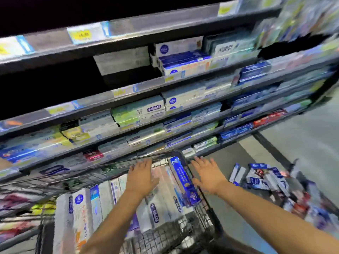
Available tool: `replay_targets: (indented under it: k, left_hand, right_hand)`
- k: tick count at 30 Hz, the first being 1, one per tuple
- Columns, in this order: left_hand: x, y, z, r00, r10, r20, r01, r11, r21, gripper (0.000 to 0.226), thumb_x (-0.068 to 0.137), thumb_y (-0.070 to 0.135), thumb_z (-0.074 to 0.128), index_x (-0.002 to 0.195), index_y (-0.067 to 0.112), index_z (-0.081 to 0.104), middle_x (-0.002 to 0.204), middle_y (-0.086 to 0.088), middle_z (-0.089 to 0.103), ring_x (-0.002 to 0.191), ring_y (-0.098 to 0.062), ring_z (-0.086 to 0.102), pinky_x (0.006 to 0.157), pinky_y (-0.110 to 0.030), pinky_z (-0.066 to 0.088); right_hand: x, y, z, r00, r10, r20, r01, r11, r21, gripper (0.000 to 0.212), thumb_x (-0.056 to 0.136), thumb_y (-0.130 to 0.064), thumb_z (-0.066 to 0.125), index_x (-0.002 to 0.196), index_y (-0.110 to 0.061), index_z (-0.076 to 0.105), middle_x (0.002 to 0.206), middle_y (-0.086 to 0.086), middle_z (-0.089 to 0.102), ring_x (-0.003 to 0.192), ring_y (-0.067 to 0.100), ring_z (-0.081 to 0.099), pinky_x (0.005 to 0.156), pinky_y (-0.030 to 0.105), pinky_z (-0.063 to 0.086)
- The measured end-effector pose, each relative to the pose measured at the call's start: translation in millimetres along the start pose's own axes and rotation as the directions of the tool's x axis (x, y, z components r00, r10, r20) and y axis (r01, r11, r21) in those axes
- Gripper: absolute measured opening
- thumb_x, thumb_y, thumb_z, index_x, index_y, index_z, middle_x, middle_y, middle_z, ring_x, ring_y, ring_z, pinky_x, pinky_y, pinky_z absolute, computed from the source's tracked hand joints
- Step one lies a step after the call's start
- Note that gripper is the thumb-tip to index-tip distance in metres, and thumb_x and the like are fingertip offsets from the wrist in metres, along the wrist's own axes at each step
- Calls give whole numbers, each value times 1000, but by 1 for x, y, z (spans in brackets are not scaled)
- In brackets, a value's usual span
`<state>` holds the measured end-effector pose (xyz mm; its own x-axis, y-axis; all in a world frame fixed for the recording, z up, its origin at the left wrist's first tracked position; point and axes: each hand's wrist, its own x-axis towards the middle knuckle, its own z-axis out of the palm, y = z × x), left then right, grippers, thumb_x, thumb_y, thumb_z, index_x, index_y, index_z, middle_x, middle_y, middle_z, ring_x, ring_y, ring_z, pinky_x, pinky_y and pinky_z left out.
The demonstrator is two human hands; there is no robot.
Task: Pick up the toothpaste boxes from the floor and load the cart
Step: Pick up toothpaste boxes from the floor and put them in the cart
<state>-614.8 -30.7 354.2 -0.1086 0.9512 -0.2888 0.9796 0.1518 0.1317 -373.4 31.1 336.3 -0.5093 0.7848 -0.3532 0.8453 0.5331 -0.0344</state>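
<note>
Head view, motion-blurred: both hands out over the wire cart (205,219), fingers straight and spread, grasping nothing. Left hand (141,176) sits above the boxes packed in the basket, palm down; can't tell if it touches them. Right hand (208,174) is at the cart's right rim, just beside a blue toothpaste box (181,178) lying along that edge on top of the load; contact unclear. Cart holds a row of white-and-blue toothpaste boxes (82,213) standing on edge side by side, filling most of the basket. More toothpaste boxes on the floor (264,177) in a loose pile right of the cart, blue, white and some red, lying at mixed angles, overlapping. Grey floor (302,136) runs along the shelving (139,85), which is stocked with boxed toothpaste on several tiers directly behind the cart.
</note>
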Motion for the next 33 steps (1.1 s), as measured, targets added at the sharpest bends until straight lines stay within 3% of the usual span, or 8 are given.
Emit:
replay_targets:
  k: [6, 14, 18, 21, 24, 29, 33]
  left_hand:
    - [34, 116, -21, 952, 296, 75, -304, 944, 129, 78, 91, 53, 46, 152, 17, 13, 160, -3, 11, 147, -22, 13, 118, -42, 13]
    - [63, 297, 21, 830, 492, 264, -553, 788, 270, 81, 89, 57, 47, 150, 14, 17, 159, -6, 12, 146, -22, 16, 118, -41, 17]
    - [72, 387, 50, 788, 503, 354, -604, 744, 286, 78, 92, 57, 42, 150, 10, 19, 158, -10, 14, 145, -24, 16, 118, -41, 18]
    - [77, 446, 73, 768, 513, 383, -625, 731, 275, 73, 91, 57, 42, 146, 11, 26, 156, -9, 20, 143, -25, 21, 116, -44, 21]
    - [79, 491, 88, 747, 506, 431, -633, 741, 227, 72, 92, 51, 43, 149, 12, 21, 158, -7, 16, 145, -24, 19, 116, -45, 21]
    - [107, 539, 107, 716, 478, 509, -646, 731, 222, 67, 91, 48, 46, 145, 13, 26, 157, -8, 18, 144, -24, 19, 115, -47, 21]
    - [153, 574, 119, 688, 448, 571, -656, 721, 225, 68, 91, 48, 46, 145, 13, 26, 154, -8, 23, 142, -24, 23, 114, -40, 25]
  right_hand:
    - [-76, 100, 4, 962, 271, -12, -269, 957, 107, 71, 97, -37, 43, 153, -16, 4, 161, 6, 2, 148, 26, 6, 119, 48, 4]
    - [-197, 246, 63, 803, 588, 102, -593, 768, 242, 79, 90, -32, 54, 152, -16, 9, 159, 6, 9, 146, 25, 14, 118, 48, 14]
    - [-257, 319, 100, 728, 651, 214, -685, 684, 249, 81, 91, -35, 53, 153, -17, 4, 160, 6, 9, 146, 24, 15, 118, 48, 10]
    - [-295, 371, 124, 675, 688, 267, -738, 632, 237, 77, 92, -38, 50, 153, -15, 8, 158, 7, 14, 144, 25, 20, 117, 49, 12]
    - [-322, 412, 142, 626, 714, 314, -779, 582, 232, 75, 92, -39, 50, 152, -17, 10, 156, 7, 20, 144, 24, 22, 118, 48, 13]
    - [-318, 474, 165, 567, 715, 408, -823, 490, 285, 80, 89, -48, 53, 151, -17, 13, 155, 4, 23, 142, 26, 27, 117, 48, 20]
    - [-287, 524, 173, 549, 700, 457, -836, 471, 282, 74, 93, -49, 45, 151, -16, 14, 155, 6, 24, 138, 27, 33, 116, 46, 21]
